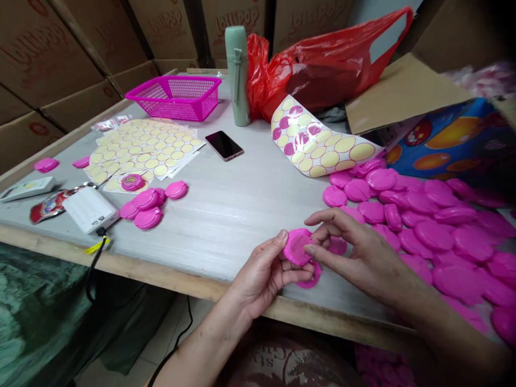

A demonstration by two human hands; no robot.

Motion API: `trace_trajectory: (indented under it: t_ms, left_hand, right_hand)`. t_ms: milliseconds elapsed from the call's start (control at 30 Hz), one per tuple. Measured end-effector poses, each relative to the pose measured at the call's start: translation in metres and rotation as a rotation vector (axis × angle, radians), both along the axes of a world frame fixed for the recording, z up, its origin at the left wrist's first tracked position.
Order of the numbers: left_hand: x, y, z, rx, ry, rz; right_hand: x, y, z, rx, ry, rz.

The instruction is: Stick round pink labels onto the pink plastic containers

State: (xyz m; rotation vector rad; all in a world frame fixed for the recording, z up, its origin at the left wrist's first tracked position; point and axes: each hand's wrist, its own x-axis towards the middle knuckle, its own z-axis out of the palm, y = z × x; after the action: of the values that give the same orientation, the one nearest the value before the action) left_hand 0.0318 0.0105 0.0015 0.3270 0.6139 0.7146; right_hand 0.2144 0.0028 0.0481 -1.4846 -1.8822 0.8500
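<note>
My left hand (266, 274) is closed around the rim of a round pink plastic case (296, 247), thumb on top and fingers beneath, just above the table's front edge. A slightly darker disc shows on the case's face. From the right, my right hand (346, 247) pinches the case's edge, its thumb on the face and its index finger arched above. Whether a thin sticker lies under those fingertips I cannot tell. Another pink piece (309, 277) shows just below the held case, partly covered by my left fingers.
A large heap of pink cases (435, 236) covers the right side. Behind it lie a curled sticker sheet (322, 145) and an open carton (403, 97). Further off are a phone (224, 145), a green flask (238, 75), a pink basket (173, 97) and more sticker sheets (141, 145).
</note>
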Motion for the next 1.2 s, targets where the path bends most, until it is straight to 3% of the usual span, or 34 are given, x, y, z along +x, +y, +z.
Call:
trace_trajectory:
  t_ms: [633, 967, 1100, 1200]
  left_hand:
    - [0.0, -0.005, 0.005, 0.058, 0.002, 0.077]
    - [-0.003, -0.008, 0.002, 0.081, -0.013, 0.0]
    - [-0.003, -0.009, 0.004, 0.115, -0.004, -0.003]
    - [-0.001, -0.009, 0.005, 0.108, 0.048, 0.002]
  right_hand:
    - [-0.005, -0.002, -0.002, -0.038, -0.007, -0.061]
    - [-0.002, 0.0, 0.001, -0.043, -0.014, -0.133]
    - [0.006, 0.01, -0.001, -0.255, 0.178, -0.027]
    - [0.006, 0.016, -0.007, -0.229, 0.27, -0.072]
